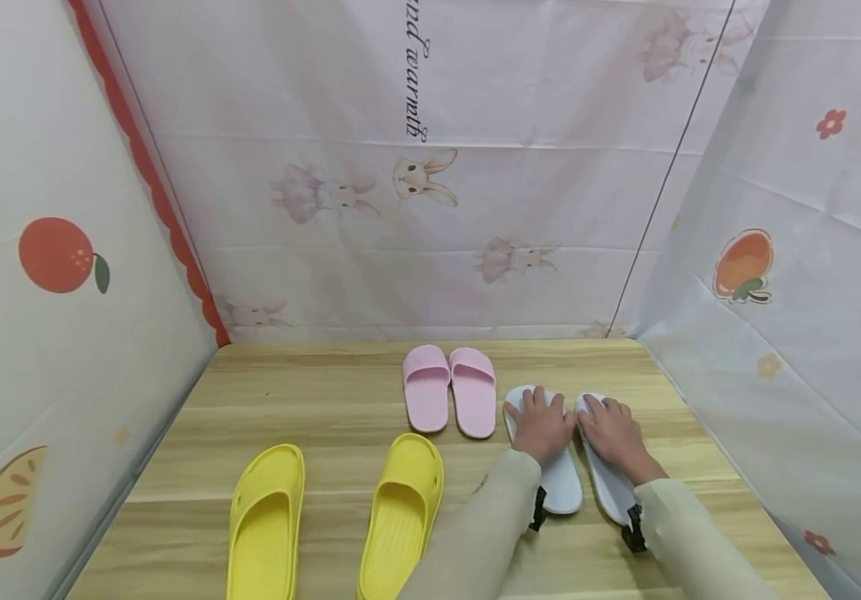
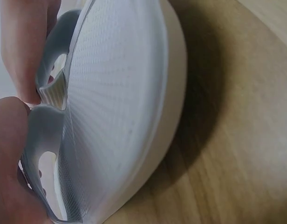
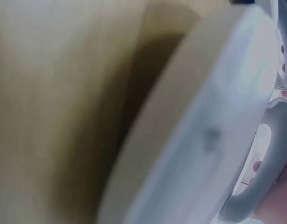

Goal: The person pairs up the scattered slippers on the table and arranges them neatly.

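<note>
My left hand (image 1: 543, 429) lies over the front of a light grey slipper (image 1: 563, 487), its fingers spread across the strap and holding it. Beside it, my right hand (image 1: 613, 435) grips the matching grey slipper (image 1: 610, 492), fingers over the toe and thumb on the inner side. Both slippers are on the wooden floor, toes pointing away from me. The left wrist view shows the textured footbed (image 2: 115, 93) and the cut-out strap (image 2: 43, 128) with fingers against it. In the right wrist view the footbed (image 3: 199, 135) is blurred and most of the hand is out of frame.
A pink slipper pair (image 1: 473, 396) sits side by side, left of the grey pair. Nearer me are two yellow slippers, one at left (image 1: 265, 525) and one at centre (image 1: 400, 517), set apart. Printed cloth walls (image 1: 430, 292) enclose the wood-patterned surface (image 1: 310, 375).
</note>
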Demonstrator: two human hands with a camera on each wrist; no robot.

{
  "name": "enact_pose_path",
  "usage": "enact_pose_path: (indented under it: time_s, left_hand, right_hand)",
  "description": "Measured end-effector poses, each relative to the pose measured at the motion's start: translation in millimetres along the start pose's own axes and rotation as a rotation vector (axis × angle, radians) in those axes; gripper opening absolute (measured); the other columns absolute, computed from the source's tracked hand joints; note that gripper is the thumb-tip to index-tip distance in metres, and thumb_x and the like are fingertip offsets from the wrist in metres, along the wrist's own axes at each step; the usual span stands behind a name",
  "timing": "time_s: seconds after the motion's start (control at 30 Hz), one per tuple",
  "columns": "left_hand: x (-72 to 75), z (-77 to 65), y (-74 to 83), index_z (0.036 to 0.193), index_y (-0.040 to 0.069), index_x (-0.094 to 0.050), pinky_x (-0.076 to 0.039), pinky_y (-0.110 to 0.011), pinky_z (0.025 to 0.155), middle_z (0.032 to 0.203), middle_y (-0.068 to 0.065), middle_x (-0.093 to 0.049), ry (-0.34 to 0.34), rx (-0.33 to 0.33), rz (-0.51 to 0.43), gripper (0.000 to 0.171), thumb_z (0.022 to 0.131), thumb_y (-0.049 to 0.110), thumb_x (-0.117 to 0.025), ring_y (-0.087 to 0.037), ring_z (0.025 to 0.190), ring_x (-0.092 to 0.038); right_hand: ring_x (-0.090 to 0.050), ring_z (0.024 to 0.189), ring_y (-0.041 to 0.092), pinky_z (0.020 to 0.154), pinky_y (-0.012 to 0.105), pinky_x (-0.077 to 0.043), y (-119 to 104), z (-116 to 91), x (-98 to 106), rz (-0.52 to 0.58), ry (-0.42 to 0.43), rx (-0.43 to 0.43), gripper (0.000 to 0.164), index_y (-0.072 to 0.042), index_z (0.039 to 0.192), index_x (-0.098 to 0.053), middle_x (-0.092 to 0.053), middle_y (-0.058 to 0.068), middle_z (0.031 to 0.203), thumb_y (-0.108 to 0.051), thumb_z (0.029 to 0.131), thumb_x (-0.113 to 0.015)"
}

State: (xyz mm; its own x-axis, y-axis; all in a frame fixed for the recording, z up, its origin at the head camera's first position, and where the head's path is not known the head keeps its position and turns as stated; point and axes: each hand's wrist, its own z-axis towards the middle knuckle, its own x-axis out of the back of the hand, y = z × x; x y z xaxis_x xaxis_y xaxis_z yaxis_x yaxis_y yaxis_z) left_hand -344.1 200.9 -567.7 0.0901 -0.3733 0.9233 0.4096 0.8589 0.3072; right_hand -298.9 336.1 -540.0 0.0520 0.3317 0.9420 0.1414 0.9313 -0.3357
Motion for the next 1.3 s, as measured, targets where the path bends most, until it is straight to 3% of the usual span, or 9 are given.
enact_pose_path:
  time_s: [0.53,1.03,1.3]
  left_hand:
    - [12.7,7.9,0.0,0.135,0.028,-0.059,-0.031,-0.071,0.105,0.141,-0.008,-0.049,-0.079,-0.003,-0.037,0.039,0.104,0.046,-0.043,-0.029,0.132,-0.040]
    - [4.5,28.0,-2.0,0.140,0.032,-0.056,-0.029,-0.072,0.107,0.145,-0.006,-0.046,-0.124,-0.003,-0.029,0.044,0.105,0.051,-0.037,-0.028,0.136,-0.038]
    - [9.5,33.3,0.4,0.142,0.029,-0.055,-0.030,-0.071,0.107,0.147,-0.007,-0.046,-0.124,-0.003,-0.027,0.045,0.106,0.049,-0.034,-0.029,0.137,-0.038]
  right_hand:
    - [-0.026,0.137,0.059,0.102,0.076,-0.030,2.5,12.0,0.8,-0.015,0.003,-0.004,0.061,0.000,0.154,-0.033,-0.031,0.038,0.151,-0.039,0.108,-0.029]
    - [-0.028,0.136,0.059,0.102,0.075,-0.030,1.9,27.4,1.0,-0.003,0.000,-0.019,0.060,-0.001,0.155,-0.034,-0.033,0.037,0.150,-0.038,0.107,-0.029]
    - [-0.025,0.138,0.058,0.103,0.075,-0.028,3.1,38.2,1.0,0.007,-0.014,-0.035,0.062,-0.002,0.156,-0.031,-0.030,0.037,0.152,-0.039,0.107,-0.027]
